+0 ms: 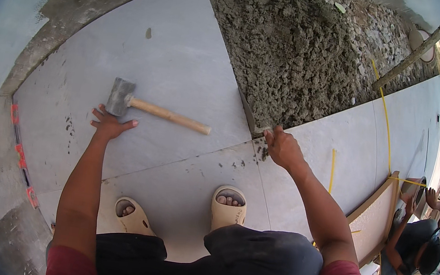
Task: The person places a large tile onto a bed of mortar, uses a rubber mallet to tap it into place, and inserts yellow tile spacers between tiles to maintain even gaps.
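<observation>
My left hand (110,124) lies flat with its fingers spread on a large grey floor tile (171,45), next to the head of a rubber mallet (169,115). The mallet rests on the tile, its wooden handle pointing right. At the tile's near right corner, my right hand (284,147) is closed, fingers pinched low beside the tile's edge. A small greyish piece shows at the fingertips, too small to name. Just beyond that hand begins a bed of wet grey mortar (290,51), lower than the tile surface.
A red-and-dark bar (20,150) lies along the left wall. Yellow string (386,120) and a wooden stick (414,55) are at the right. A co-worker (414,246) crouches lower right by a leaning board (373,217). My sandals (228,210) stand on laid tiles.
</observation>
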The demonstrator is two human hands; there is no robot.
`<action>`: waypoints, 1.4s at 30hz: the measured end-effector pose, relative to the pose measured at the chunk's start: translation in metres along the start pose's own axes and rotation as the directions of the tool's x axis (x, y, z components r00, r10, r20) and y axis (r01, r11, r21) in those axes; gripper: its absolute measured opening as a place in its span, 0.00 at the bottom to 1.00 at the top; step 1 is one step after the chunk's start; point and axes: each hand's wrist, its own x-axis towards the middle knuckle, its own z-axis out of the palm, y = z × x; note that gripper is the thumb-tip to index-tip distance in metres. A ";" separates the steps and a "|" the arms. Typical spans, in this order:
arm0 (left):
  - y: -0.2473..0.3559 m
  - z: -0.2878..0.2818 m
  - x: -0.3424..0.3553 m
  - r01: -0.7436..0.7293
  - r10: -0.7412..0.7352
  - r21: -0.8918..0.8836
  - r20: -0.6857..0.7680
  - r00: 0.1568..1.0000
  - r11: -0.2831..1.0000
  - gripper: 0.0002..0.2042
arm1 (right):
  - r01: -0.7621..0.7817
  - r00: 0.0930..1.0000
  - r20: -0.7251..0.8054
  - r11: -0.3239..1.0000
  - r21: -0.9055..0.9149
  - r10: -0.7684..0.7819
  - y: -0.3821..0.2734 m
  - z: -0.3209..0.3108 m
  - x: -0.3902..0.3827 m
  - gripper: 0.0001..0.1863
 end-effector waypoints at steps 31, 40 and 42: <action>-0.006 0.014 0.004 -0.032 0.029 -0.063 -0.054 0.998 0.997 0.69 | 0.113 0.978 -0.157 0.984 -0.135 -0.134 -0.035 -0.034 0.113 0.25; -0.005 0.010 0.000 -0.033 0.028 -0.079 -0.056 0.998 0.996 0.68 | 0.050 0.945 -0.325 0.997 0.059 -0.028 -0.002 -0.120 0.116 0.29; -0.007 0.007 0.001 -0.020 0.017 -0.063 -0.050 0.999 0.998 0.67 | 0.092 0.956 -0.288 0.989 0.112 -0.056 -0.016 -0.127 0.105 0.30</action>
